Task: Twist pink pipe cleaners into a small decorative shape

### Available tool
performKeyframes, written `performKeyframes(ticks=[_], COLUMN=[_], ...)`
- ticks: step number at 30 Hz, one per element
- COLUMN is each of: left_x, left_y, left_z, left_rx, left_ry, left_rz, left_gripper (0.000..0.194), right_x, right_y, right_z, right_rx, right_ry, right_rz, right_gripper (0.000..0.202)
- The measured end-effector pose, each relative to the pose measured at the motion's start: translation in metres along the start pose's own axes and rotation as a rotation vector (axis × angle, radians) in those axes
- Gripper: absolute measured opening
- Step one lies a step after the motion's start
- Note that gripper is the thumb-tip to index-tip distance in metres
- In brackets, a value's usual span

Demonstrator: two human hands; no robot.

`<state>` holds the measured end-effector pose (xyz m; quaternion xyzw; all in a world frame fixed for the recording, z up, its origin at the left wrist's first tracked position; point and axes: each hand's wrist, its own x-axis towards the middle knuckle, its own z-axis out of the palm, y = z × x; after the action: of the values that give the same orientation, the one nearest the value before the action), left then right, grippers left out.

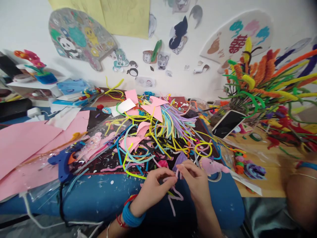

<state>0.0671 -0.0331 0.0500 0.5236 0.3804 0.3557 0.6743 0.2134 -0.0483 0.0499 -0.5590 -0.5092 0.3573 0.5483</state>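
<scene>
My left hand (159,183) and my right hand (194,180) meet at the front edge of the littered table. Between their fingertips is a pale pink pipe cleaner (176,198), and its bent, zigzag end hangs below them. Both hands are closed in a pinch on it. Just right of my right hand lies a pink plush-like figure (211,166) beside a roll of tape (215,177). Beyond my fingers is a purple piece (180,159). A large heap of coloured pipe cleaners (170,124) spreads farther back.
A blue glue gun (63,163) with a cord lies at left, near pink sheets (24,142). A phone (228,124) leans against a vase of pipe-cleaner flowers (262,76) at right. Another person's arm (300,191) shows at the right edge.
</scene>
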Motion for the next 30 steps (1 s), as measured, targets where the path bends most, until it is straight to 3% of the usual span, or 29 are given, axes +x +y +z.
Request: performKeyframes(ticks=[3,7,11,16,21,25,30], left_x=[0.002,0.003,0.005,0.007,0.005,0.002,0.001], left_y=[-0.002,-0.005,-0.002,-0.002,-0.005,-0.011,-0.010], left_z=[-0.001,0.000,-0.004,-0.007,-0.011,-0.016,-0.020], left_rx=[0.037,-0.014,-0.071,-0.192,-0.266,-0.178,-0.029], left_ry=[-0.046,0.101,0.159,0.105,0.054,-0.074,-0.142], left_rz=[-0.037,-0.031,-0.026,-0.071,-0.125,-0.163,-0.149], left_gripper=[0.017,0.022,0.022,0.024,0.027,0.024,0.023], right_x=[0.001,-0.012,-0.029,-0.036,-0.034,-0.033,-0.035], right_y=[0.000,-0.002,-0.005,-0.006,-0.007,-0.005,0.001], right_z=[-0.004,-0.008,-0.009,-0.007,-0.008,-0.010,-0.012], right_rx=[-0.020,0.056,-0.057,-0.174,-0.230,-0.213,-0.114], right_ry=[-0.070,-0.064,-0.157,-0.187,-0.144,-0.107,0.013], right_rz=[0.060,0.107,0.188,0.178,0.035,0.005,0.083], right_gripper=[0.015,0.028,0.018,0.013,0.009,0.007,0.010])
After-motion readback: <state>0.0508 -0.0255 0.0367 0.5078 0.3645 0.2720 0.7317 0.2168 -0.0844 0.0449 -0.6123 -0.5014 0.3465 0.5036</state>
